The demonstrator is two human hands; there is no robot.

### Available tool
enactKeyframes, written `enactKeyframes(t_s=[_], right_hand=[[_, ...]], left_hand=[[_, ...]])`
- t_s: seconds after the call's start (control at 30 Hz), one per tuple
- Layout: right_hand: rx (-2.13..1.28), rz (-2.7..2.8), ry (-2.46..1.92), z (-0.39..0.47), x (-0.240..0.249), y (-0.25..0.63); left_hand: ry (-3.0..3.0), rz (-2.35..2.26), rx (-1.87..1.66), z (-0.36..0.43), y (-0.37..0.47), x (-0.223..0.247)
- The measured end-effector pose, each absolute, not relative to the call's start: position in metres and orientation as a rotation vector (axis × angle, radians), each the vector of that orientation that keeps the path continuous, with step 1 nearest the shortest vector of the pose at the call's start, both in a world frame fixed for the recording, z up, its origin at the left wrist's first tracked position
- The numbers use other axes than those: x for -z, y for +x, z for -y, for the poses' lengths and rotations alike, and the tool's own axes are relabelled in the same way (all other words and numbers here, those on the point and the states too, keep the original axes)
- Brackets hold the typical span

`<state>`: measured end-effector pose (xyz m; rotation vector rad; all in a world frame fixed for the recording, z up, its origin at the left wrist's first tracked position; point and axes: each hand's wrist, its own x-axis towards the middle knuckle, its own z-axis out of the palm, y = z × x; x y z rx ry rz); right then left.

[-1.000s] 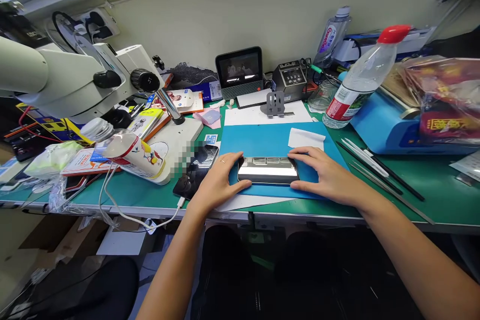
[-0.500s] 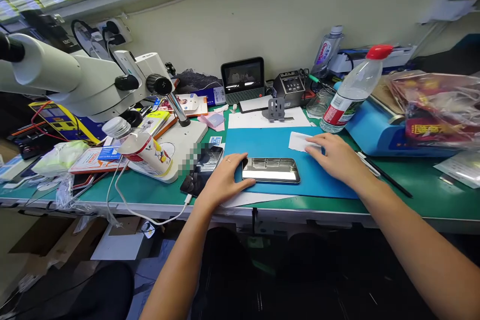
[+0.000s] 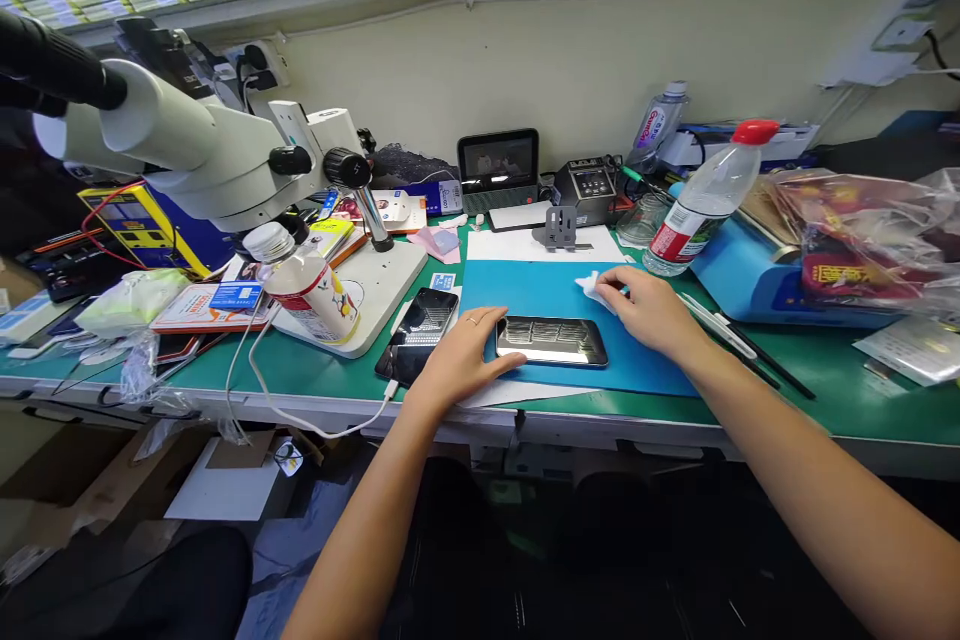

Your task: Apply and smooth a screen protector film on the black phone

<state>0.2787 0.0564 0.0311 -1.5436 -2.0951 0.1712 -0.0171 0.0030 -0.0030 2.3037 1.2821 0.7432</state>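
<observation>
A phone [image 3: 553,341] with a shiny, reflecting screen lies flat on the blue mat [image 3: 525,281]. At its left end rests my left hand [image 3: 466,357], thumb and fingers spread apart at the phone's edge. To the right of the phone, my right hand [image 3: 643,308] pinches a crumpled white tissue [image 3: 591,288] over the mat. A second, dark phone [image 3: 421,328] lies left of my left hand, with a white cable [image 3: 330,434] plugged into its lower end.
On the left stand a microscope [image 3: 225,155] and a milky drink bottle [image 3: 315,295]. A small screen [image 3: 499,162] and a black box [image 3: 587,188] are at the back. A red-capped bottle [image 3: 697,205], pens [image 3: 765,355] and a blue device [image 3: 757,270] lie right.
The white tissue, flat under my right fingertips before, is now bunched up in their pinch. My left hand stays by the phone. The whole view has shifted slightly.
</observation>
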Motion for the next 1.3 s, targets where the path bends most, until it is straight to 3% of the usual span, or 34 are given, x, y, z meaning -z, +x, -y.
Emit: enactKeyframes(t_s=[0.27,0.5,0.8,1.3], right_hand=[[-0.461,2.350,-1.181,-0.042,-0.043,0.192],[-0.582,2.527,-1.073,-0.042,-0.039,0.175],[-0.450,2.581,-1.106,-0.040,-0.039,0.190],[-0.376,2.379,-1.387,-0.013,-0.037,0.298]], left_hand=[[2.288,-1.283,-0.915,0.000,-0.017,-0.002],[2.324,-1.263,-0.964,0.003,-0.016,-0.006],[2.331,-1.288,-0.876,0.004,-0.015,-0.006],[2.338,-1.335,-0.809,0.006,-0.015,-0.001]])
